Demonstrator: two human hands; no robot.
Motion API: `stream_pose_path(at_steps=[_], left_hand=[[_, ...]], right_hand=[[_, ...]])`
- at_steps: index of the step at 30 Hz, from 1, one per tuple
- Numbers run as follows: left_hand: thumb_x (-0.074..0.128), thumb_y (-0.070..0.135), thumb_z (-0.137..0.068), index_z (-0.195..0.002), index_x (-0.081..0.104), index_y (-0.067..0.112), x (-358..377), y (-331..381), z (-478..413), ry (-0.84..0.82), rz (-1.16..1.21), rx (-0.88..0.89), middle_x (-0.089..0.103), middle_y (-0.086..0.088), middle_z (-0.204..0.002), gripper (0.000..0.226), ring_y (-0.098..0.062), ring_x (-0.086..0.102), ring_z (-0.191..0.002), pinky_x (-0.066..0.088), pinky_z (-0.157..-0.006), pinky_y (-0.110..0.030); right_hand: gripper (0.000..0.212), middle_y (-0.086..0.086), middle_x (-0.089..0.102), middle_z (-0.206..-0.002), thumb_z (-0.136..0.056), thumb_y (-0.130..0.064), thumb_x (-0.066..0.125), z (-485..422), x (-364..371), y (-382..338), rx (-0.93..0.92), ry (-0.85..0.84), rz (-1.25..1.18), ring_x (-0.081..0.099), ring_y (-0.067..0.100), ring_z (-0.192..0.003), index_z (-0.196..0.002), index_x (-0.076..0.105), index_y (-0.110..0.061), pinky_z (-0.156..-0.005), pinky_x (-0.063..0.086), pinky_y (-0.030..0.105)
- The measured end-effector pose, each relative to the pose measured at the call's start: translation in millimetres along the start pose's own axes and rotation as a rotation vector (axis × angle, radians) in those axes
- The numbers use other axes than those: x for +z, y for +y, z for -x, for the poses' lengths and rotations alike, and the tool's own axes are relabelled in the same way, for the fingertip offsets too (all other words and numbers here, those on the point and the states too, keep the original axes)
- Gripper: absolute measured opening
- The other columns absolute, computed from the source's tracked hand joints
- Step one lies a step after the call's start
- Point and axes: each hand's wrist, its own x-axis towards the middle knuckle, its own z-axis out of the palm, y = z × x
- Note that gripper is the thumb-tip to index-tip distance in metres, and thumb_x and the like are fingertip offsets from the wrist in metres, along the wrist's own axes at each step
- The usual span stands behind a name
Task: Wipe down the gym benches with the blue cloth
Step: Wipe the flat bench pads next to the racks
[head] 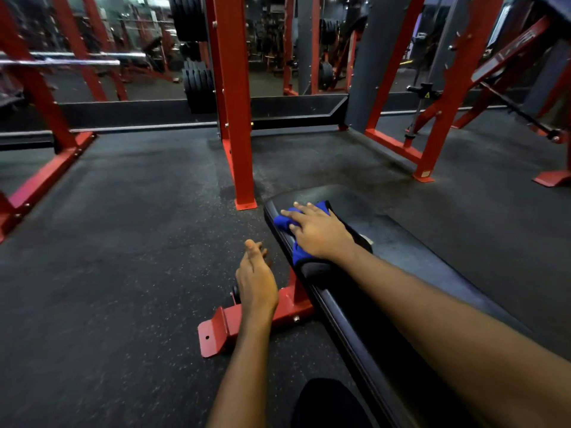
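Note:
A black padded flat bench (417,261) on a red steel base (247,322) runs from the lower right toward the middle of the view. The blue cloth (285,222) lies on the bench's far left edge. My right hand (318,231) presses flat on the cloth with its fingers spread, and blue fabric shows around the fingers and under the wrist. My left hand (255,278) hangs in the air left of the bench, over the red base, with relaxed fingers that hold nothing.
A red rack upright (239,118) stands bolted to the rubber floor just beyond the bench's far end. More red frames (438,125) rise at the right and left. Black weight plates (197,84) hang behind, and a barbell (61,61) crosses the upper left.

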Motion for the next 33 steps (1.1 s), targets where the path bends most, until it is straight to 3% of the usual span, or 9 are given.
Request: stream_pose_path(at_steps=[3,8,15,22,25,27,31,33], left_hand=[[0.009,0.089,-0.077,-0.13,0.06,0.02,-2,-3,0,0.021,-0.031,0.007,0.068,0.002,-0.119,0.1,-0.024,0.061,-0.112,0.045,-0.1,-0.055],[0.015,0.058,-0.1,-0.136,0.055,0.013,-10,0,-9,0.038,-0.055,0.034,0.063,-0.007,-0.13,0.071,-0.023,0.06,-0.116,0.043,-0.105,-0.049],[0.01,0.074,-0.091,-0.14,0.051,0.017,-9,-6,-16,0.023,-0.098,0.094,0.056,-0.008,-0.139,0.085,-0.023,0.053,-0.127,0.039,-0.11,-0.048],[0.015,0.061,-0.097,-0.144,0.047,0.012,7,-7,-19,0.023,-0.102,0.059,0.052,-0.01,-0.144,0.075,-0.023,0.05,-0.131,0.035,-0.113,-0.045],[0.016,0.056,-0.1,-0.144,0.045,0.01,14,-6,-21,0.056,-0.142,0.017,0.048,-0.011,-0.147,0.07,-0.023,0.044,-0.136,0.028,-0.117,-0.039],[0.019,0.047,-0.104,-0.143,0.046,0.01,26,-1,-20,0.076,-0.177,0.015,0.048,-0.012,-0.146,0.061,-0.025,0.042,-0.137,0.027,-0.112,-0.032],[0.022,0.041,-0.105,-0.131,0.05,0.005,64,19,-24,0.011,-0.343,-0.049,0.055,-0.023,-0.132,0.052,-0.038,0.05,-0.122,0.035,-0.099,-0.04],[0.022,0.045,-0.104,-0.138,0.041,0.004,80,27,-25,-0.003,-0.422,-0.118,0.052,-0.025,-0.134,0.056,-0.042,0.051,-0.121,0.038,-0.097,-0.044]], right_hand=[[0.048,-0.004,0.021,-0.162,-0.103,-0.039,0.036,24,0,0,-0.048,0.021,-0.002,0.019,0.021,-0.149,-0.151,0.03,-0.039,-0.12,0.018,0.046],[0.048,-0.006,0.022,-0.162,-0.102,-0.039,0.038,39,0,2,-0.124,0.006,0.002,0.018,0.019,-0.15,-0.149,0.032,-0.042,-0.119,0.02,0.044],[0.045,-0.007,0.026,-0.16,-0.101,-0.041,0.038,-89,5,-6,-0.064,-0.132,-0.021,0.02,0.021,-0.149,-0.146,0.038,-0.041,-0.12,0.017,0.046],[0.048,-0.01,0.017,-0.163,-0.102,-0.044,0.038,-29,6,4,-0.157,-0.068,0.007,0.012,0.016,-0.15,-0.15,0.03,-0.042,-0.121,0.016,0.042],[0.044,-0.014,0.023,-0.16,-0.1,-0.044,0.039,-55,5,6,-0.149,-0.102,0.007,0.016,0.013,-0.149,-0.144,0.037,-0.047,-0.118,0.019,0.046],[0.042,-0.013,0.03,-0.157,-0.099,-0.044,0.041,-79,4,7,-0.146,-0.11,0.0,0.022,0.013,-0.147,-0.14,0.043,-0.046,-0.115,0.022,0.047],[0.034,-0.015,0.053,-0.139,-0.097,-0.041,0.043,-105,1,18,-0.147,-0.037,-0.085,0.043,0.01,-0.133,-0.128,0.057,-0.041,-0.103,0.038,0.042],[0.034,-0.014,0.057,-0.136,-0.097,-0.042,0.043,-114,-2,29,-0.089,-0.049,-0.124,0.048,0.014,-0.129,-0.127,0.058,-0.041,-0.1,0.04,0.042]])
